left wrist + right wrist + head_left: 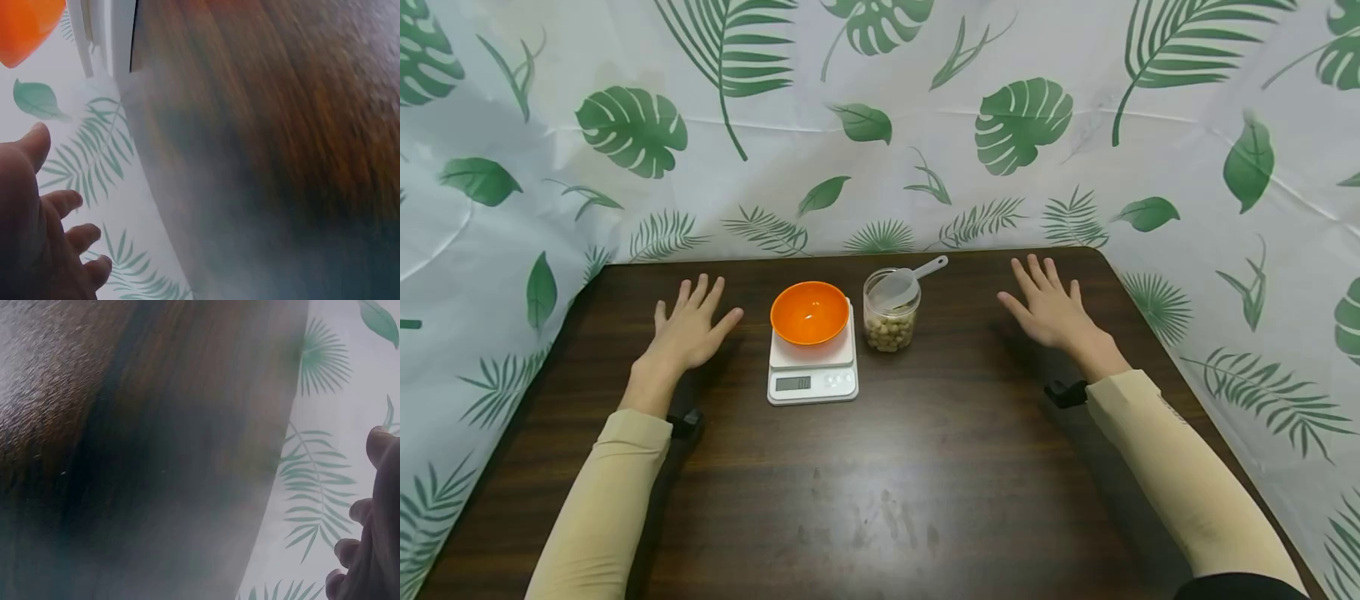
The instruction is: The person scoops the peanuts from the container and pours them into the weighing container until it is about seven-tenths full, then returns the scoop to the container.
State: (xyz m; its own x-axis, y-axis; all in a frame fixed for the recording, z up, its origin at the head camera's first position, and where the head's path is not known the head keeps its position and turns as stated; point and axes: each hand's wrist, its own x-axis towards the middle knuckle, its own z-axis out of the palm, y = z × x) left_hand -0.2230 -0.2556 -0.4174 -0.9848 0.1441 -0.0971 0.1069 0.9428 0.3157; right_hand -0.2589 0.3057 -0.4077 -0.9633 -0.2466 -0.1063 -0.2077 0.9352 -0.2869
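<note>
Dark wood-grain table (pixel 925 467), backed by a white leaf-print sheet (pixel 917 221); glossy patch and faint smudges on the near half. Left of centre, toward the far side: white scale (pixel 812 390), with orange bowl (pixel 810 315) on its platform (pixel 812 358). Just right of the scale, across a narrow gap: clear jar (pixel 891 321), partly filled with pale rounded pieces (pixel 889 337). At the jar's mouth, a whitish scoop (pixel 917 273), handle pointing up past the rim to the far right. Cannot tell depth of the scoop's cup inside the jar.

Left hand (pixel 688 332): fingers spread, nothing held; nearest to bowl and scale, touching neither. Right hand (pixel 1048 310): likewise spread and bare, well right of the jar. Both apparently raised off the table, judging by shadows.

Risks, by judgement:
1. Scoop: probably the weakest point. Exposed to a knock from a hand or sleeve (pixel 602 500); could flip out, or drag the jar over.
2. Bowl: seemingly set toward the far end of the platform; could slide or tip under a sideways bump or lopsided load.
3. Reading: digits on the display (pixel 793 383) too small to make out. Liable to error from a finger on the platform, or from an accidental press of the buttons (pixel 835 382).
4. Spill: rounded pieces on a smooth-looking top, likely to roll.
</note>
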